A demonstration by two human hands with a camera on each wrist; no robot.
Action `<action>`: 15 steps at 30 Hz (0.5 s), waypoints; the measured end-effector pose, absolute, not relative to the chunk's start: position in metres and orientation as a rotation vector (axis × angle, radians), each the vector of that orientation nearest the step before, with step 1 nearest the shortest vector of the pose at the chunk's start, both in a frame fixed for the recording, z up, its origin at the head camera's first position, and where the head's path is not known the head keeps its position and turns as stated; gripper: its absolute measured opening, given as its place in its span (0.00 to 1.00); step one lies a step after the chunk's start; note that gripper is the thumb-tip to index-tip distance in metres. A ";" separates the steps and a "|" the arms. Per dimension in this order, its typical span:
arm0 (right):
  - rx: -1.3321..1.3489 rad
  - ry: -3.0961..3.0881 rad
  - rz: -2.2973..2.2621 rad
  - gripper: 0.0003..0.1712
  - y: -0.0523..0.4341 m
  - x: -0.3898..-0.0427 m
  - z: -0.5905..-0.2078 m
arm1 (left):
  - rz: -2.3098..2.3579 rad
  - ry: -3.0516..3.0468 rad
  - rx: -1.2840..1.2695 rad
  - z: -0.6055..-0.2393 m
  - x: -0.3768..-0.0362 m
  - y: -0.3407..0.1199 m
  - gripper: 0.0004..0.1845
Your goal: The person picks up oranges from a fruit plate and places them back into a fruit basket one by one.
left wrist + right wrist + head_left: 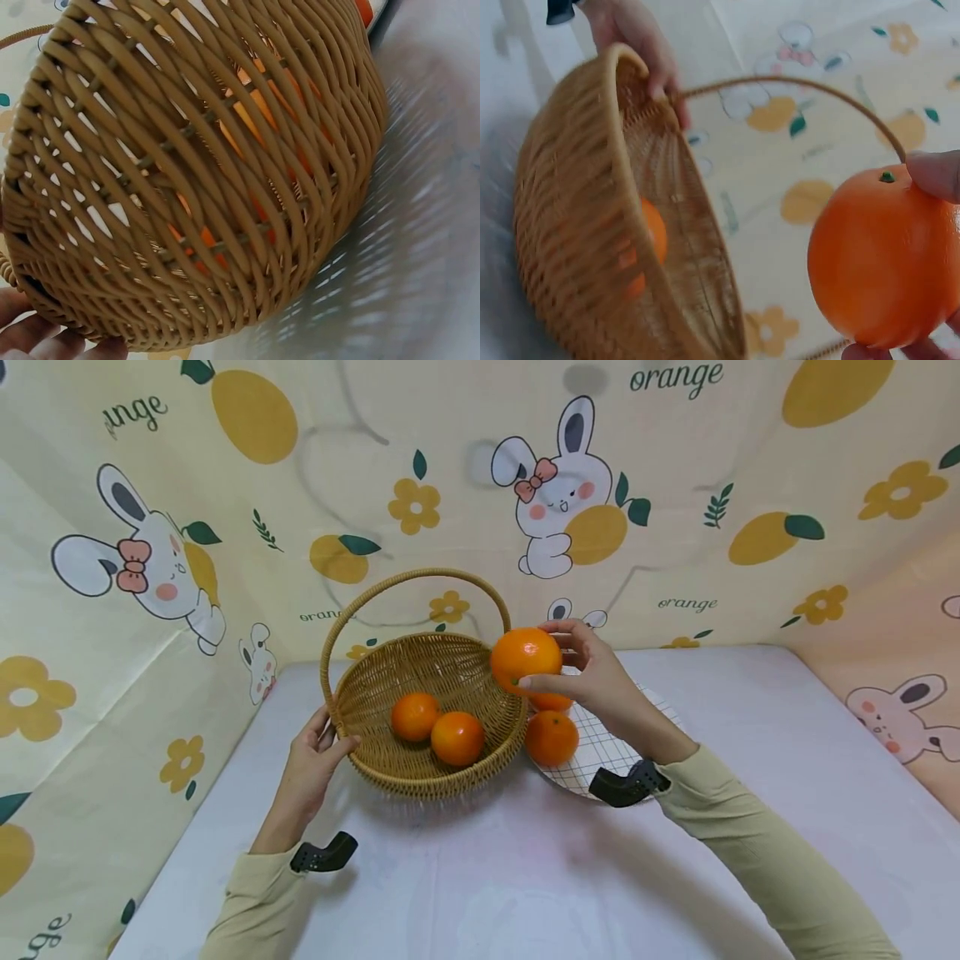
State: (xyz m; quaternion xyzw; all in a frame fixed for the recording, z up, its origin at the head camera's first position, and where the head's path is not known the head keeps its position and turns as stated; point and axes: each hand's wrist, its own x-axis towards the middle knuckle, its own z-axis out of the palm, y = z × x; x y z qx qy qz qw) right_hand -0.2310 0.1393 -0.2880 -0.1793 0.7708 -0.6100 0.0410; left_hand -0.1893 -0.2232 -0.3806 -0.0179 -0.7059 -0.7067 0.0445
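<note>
Above the right rim of the wicker basket (450, 760), the right hand (592, 681) holds an orange (527, 658) off the table, thumb and fingertips curled round it. Orange: round, glossy, evenly coloured; small green stem scar visible in the right wrist view. The left hand (311, 764) grips the basket's left rim by the foot of the arched handle (417, 578), fingers wrapped over the edge. Inside the basket: two oranges (437, 727), side by side and touching. Just right of the basket: a white checked plate (600, 752) with two more oranges (551, 731) on it, the farther one partly hidden behind the held orange and hand. The basket stands on the white table (525, 877).
</note>
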 end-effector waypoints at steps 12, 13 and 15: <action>-0.716 2.300 -1.693 0.36 0.076 -0.226 -0.301 | -2.193 -2.126 -0.069 -0.381 -0.188 -0.222 0.40; -0.717 2.300 -1.684 0.36 0.073 -0.226 -0.304 | -2.192 -2.124 -0.069 -0.381 -0.188 -0.222 0.40; -0.717 2.313 -1.661 0.36 0.067 -0.228 -0.311 | -2.188 -2.124 -0.071 -0.381 -0.189 -0.222 0.40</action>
